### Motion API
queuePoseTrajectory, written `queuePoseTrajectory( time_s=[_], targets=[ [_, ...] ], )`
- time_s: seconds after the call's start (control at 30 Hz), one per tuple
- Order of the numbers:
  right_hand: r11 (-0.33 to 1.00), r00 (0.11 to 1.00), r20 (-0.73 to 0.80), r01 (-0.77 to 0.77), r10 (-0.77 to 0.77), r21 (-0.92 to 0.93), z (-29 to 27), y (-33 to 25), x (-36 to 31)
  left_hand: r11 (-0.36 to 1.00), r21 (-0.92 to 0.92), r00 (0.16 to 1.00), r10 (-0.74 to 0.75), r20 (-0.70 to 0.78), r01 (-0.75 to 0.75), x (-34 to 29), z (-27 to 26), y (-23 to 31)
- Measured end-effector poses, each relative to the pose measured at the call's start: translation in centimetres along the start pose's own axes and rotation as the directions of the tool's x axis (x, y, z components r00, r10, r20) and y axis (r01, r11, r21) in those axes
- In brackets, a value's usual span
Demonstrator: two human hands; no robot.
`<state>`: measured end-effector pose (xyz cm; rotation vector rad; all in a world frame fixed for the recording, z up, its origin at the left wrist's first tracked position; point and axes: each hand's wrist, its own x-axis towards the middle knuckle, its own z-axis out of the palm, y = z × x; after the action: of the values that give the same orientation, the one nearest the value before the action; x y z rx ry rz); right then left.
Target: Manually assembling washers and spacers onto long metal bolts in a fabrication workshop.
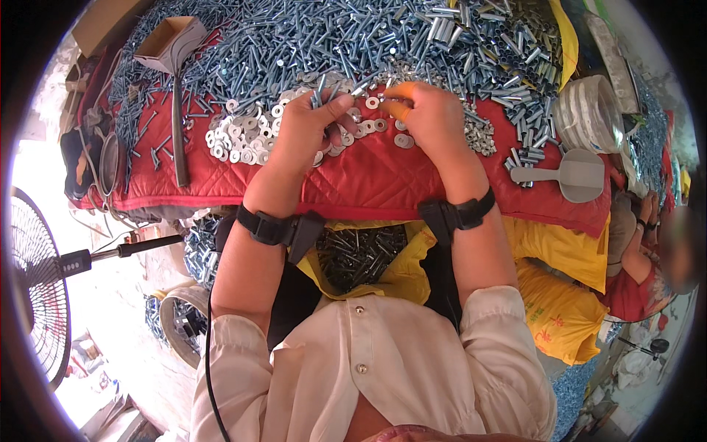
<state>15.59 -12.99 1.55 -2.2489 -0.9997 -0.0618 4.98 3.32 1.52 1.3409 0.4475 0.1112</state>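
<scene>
My left hand is closed on a few bluish metal bolts, whose shanks stick out past the thumb and fingers. Close on its right, my right hand has thumb and forefinger pinched near the tip of one bolt; a small shiny piece seems to sit there, too small to name. Flat round washers lie in a pale pile beside and beneath the left hand. Small nuts are heaped just right of the right wrist. All of this rests on a red quilted cloth.
A large heap of bolts spreads along the back, with metal sleeves at right. Around it are an open carton, a grey scoop and a white bucket. A yellow bag of bolts sits below; a fan stands left. Another person is at far right.
</scene>
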Motion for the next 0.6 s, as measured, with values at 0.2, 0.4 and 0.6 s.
queuePoseTrajectory(
  time_s=[0.2, 0.4, 0.6],
  targets=[
    [0.925, 0.996, 0.061, 0.088, -0.070, -0.369, 2.4, 1.0, 0.2, 1.000, 0.012, 1.000, 0.007, -0.019, -0.007, 0.1, -0.3, -0.4],
    [0.785, 0.953, 0.022, -0.261, 0.301, 0.561, 0.6, 0.3, -0.1, 0.999, 0.030, 1.000, 0.013, 0.019, -0.013, -0.4, -0.1, 0.0],
    [0.803, 0.935, 0.113, -0.347, 0.336, 0.484, -0.2, -0.1, 0.1, 1.000, 0.010, 0.999, -0.015, 0.044, 0.014, -0.4, 0.0, 0.1]
  ],
)
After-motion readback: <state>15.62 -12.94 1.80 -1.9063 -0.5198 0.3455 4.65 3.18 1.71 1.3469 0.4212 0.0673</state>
